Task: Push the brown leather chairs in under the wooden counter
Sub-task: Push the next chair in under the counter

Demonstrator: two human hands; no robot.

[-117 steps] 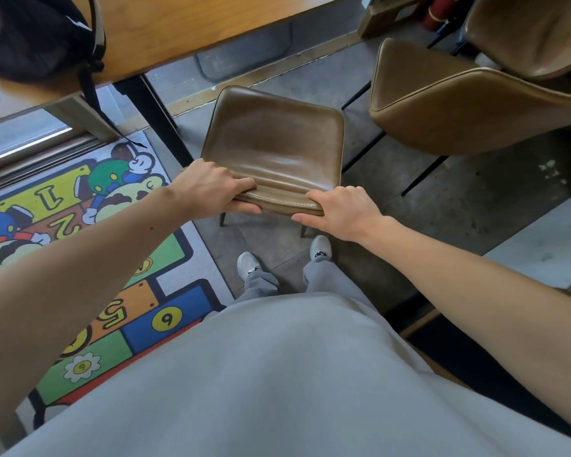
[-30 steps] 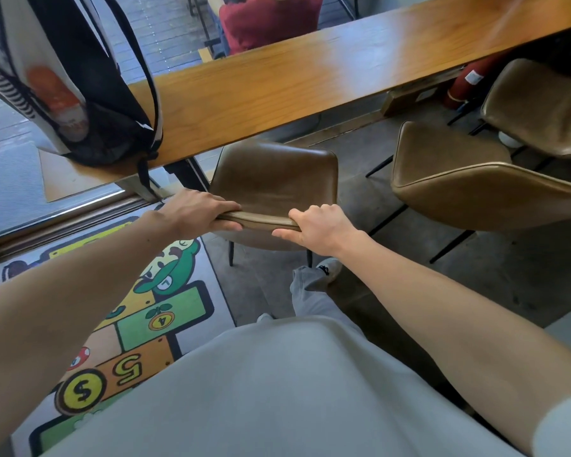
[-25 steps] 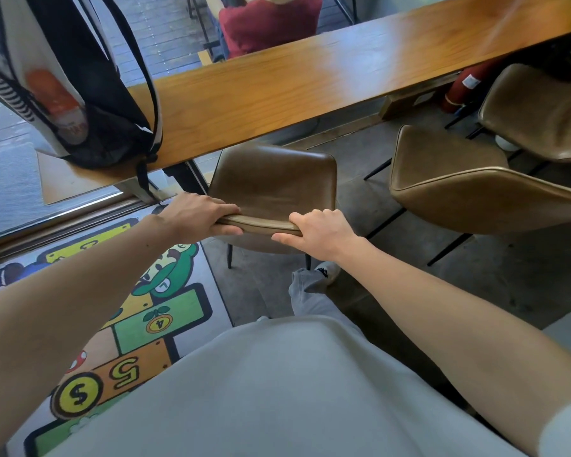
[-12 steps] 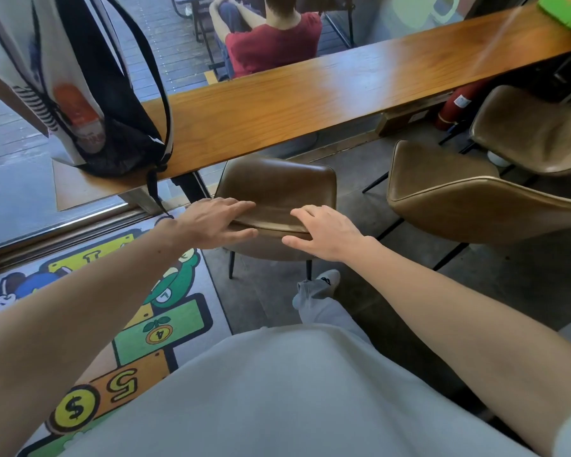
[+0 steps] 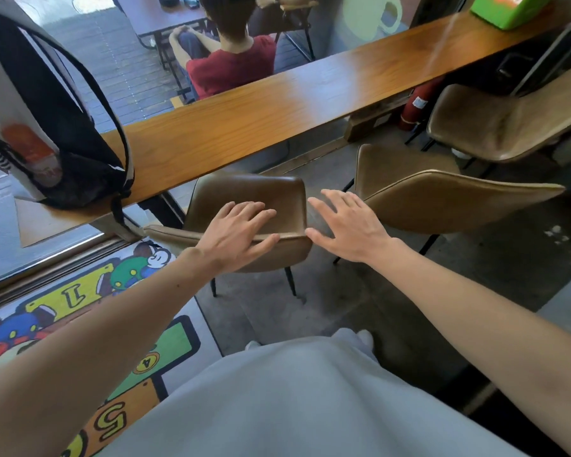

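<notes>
Brown leather, nearest chair (image 5: 244, 192): it stands in front of the wooden counter (image 5: 277, 103), backrest toward the person. Its far-left corner meets the counter's near edge in this view. Most of the seat shows out in front of the counter.

Left hand (image 5: 234, 232): laid flat over the top rim of the backrest. The fingers (image 5: 254, 209) are straight and reach over onto the inner face, and the thumb lies along the near side of the rim. It rests on the rim and does not clasp it.

Right hand (image 5: 346, 225): fingers straight and spread, holding nothing. It sits just beside the right corner of the backrest, thumb tip close to that corner. I cannot tell whether the thumb touches the leather.

Second chair (image 5: 442, 202): to the right, standing well out from the counter, backrest toward the camera. Third chair (image 5: 508, 127): farther right, near the counter, with its seat in the open.

On the counter, a black and white backpack (image 5: 47, 127) sits at the left end and a green box (image 5: 505, 8) at the far right. A red fire extinguisher (image 5: 416, 107) stands below the counter. A cartoon hopscotch mat (image 5: 80, 308) lies on the floor to the left. Beyond the glass, a person in a red shirt (image 5: 231, 67) is seated, facing away.
</notes>
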